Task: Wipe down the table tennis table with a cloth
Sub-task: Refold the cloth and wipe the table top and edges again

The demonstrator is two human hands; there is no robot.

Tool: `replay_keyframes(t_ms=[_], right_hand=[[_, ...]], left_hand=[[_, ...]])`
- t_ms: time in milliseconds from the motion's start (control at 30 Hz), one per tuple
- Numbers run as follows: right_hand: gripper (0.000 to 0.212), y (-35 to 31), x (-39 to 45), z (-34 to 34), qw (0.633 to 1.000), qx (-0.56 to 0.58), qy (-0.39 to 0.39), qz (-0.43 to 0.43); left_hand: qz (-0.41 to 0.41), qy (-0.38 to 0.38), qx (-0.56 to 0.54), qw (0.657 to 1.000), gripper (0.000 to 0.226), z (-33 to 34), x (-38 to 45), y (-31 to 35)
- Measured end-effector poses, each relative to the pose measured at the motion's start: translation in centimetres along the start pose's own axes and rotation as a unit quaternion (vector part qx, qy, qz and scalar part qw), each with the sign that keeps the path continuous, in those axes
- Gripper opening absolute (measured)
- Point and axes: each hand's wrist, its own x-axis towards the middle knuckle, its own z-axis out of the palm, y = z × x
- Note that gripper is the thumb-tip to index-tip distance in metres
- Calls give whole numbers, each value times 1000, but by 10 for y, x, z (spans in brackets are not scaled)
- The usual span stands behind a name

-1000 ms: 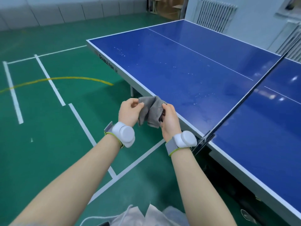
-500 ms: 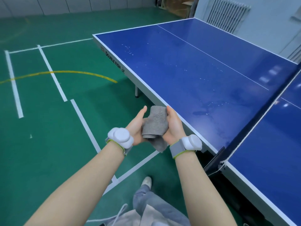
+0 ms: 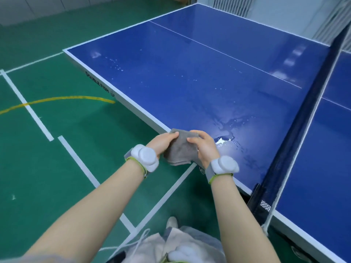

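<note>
Green floor (image 3: 57,168) with white lines, pale wall (image 3: 266,8)

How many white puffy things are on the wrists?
2. One white band sits on the left wrist, beside the grey cloth. The other is on the right wrist, over the table edge.

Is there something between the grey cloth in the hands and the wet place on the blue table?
Nothing visible. Both the left hand and right hand grip the cloth at the table edge; the wet patch lies just beyond, with bare surface between.
</note>
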Motion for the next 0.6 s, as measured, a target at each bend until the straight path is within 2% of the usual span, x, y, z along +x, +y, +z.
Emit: replay_keyframes(t_ms=[67,167,233,300,333,400,433,467,533,600], right_hand=[[28,1,12,-30,998,-14,53,7],[57,5,12,-45,997,-23,63,29],[66,6,13,-60,994,27,90,61],[63,11,13,-72,989,60,97,90],[54,16,12,-81,986,57,117,100],[33,23,10,-96,975,20,193,112],[31,27,7,-105,964,0,237,120],[33,31,6,-113,953,-18,274,127],[42,39,3,-124,931,-58,334,138],[52,44,0,-130,903,-130,380,151]], left_hand=[[16,-34,95,995,32,26,21,14],[35,-61,82,994,31,40,35,18],[21,-104,59,993,27,64,52,22],[-22,-124,11,992,23,85,61,26],[-41,-131,1,991,20,97,66,27],[-68,-149,40,986,15,117,74,26],[-80,-165,65,981,14,128,78,22],[-90,-179,81,976,18,136,82,17],[-104,-206,108,967,41,151,88,10],[-91,-231,187,950,54,166,101,9]])
